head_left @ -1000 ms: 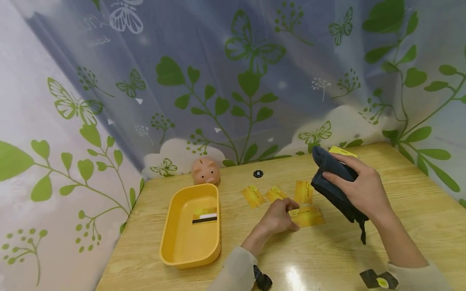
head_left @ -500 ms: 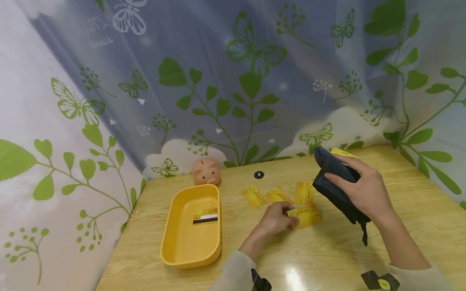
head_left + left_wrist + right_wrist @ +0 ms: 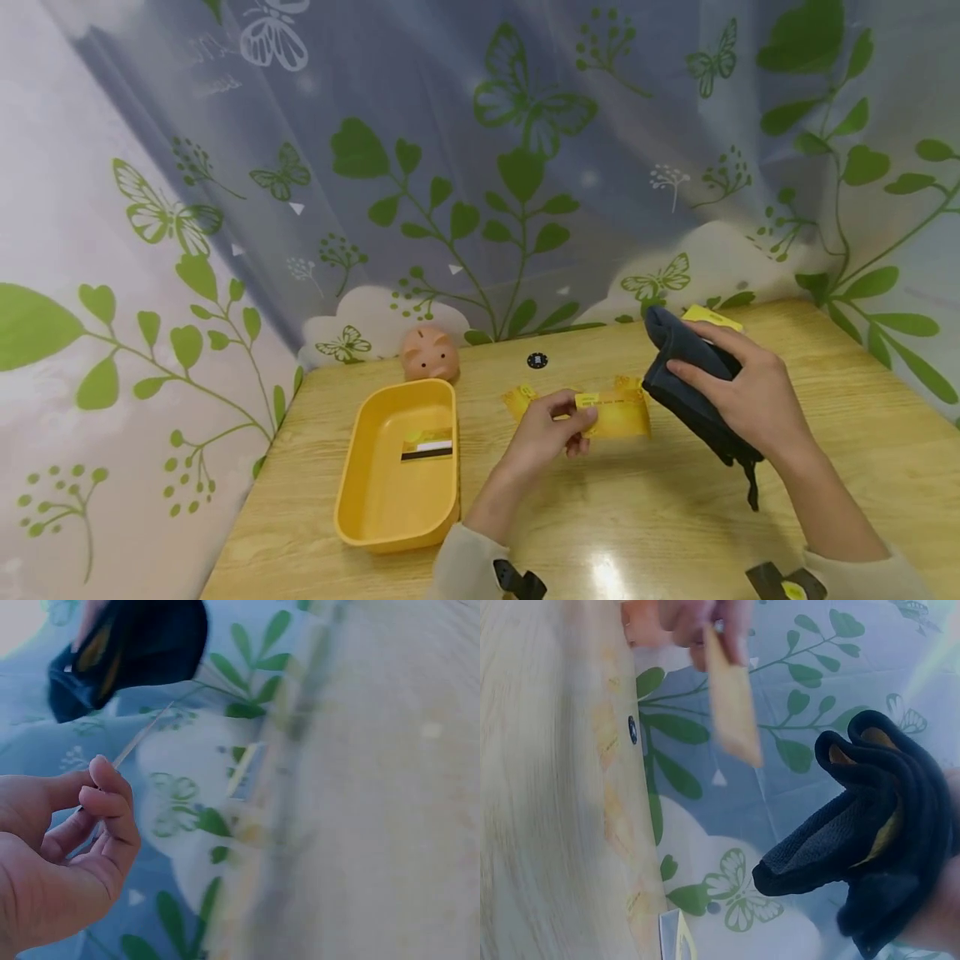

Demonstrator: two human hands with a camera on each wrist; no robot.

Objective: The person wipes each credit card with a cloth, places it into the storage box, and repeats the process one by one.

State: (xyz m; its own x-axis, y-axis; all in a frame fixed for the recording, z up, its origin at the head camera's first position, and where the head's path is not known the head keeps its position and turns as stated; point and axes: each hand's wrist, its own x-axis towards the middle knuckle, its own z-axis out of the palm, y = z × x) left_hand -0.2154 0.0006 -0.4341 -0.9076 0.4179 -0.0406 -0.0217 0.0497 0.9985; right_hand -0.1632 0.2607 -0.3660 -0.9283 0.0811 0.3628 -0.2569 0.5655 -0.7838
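Note:
In the head view my left hand (image 3: 549, 432) pinches a yellow card (image 3: 613, 417) by its left end, raised above the table. The left wrist view has this card (image 3: 141, 736) nearly edge-on between thumb and fingers. My right hand (image 3: 759, 393) grips a folded dark blue fabric wallet (image 3: 688, 367) in the air, a short cord hanging from its lower end. Its folds open toward the left hand in the right wrist view, where yellow shows inside the wallet (image 3: 832, 825). Card and wallet are apart. Other yellow cards (image 3: 517, 404) lie behind, partly hidden by the left hand and held card.
At left stands a yellow tray (image 3: 351, 475) with a card (image 3: 426, 448) showing a black stripe inside. Behind it is a pink piggy bank (image 3: 430, 354). A black poker chip (image 3: 537, 360) lies near the curtain (image 3: 420, 75). A yellow item (image 3: 712, 317) sits behind the right hand.
My left hand has taken the nearest card by its left end, lifted it off the table and moved it slightly farther back. My right hand keeps the wallet in nearly the same place.

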